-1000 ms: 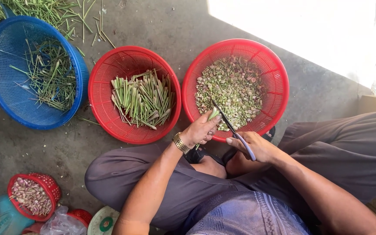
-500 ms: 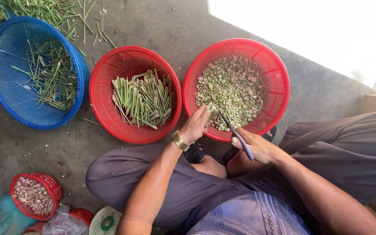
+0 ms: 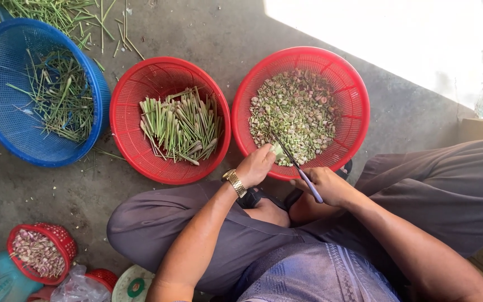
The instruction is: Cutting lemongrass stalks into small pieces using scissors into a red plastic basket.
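Lemongrass stalk (image 3: 278, 150), pinched in left hand (image 3: 255, 165) w/ right hand (image 3: 326, 185) gripping knife (image 3: 296, 166), was over the right red basket (image 3: 359, 120), already well filled w/ cut pieces; many stalks waited in the basket just left of it.

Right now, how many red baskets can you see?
4. One with cut stalks in the middle, one with chopped pieces by the hands, a small one bottom left, and one partly hidden beside it.
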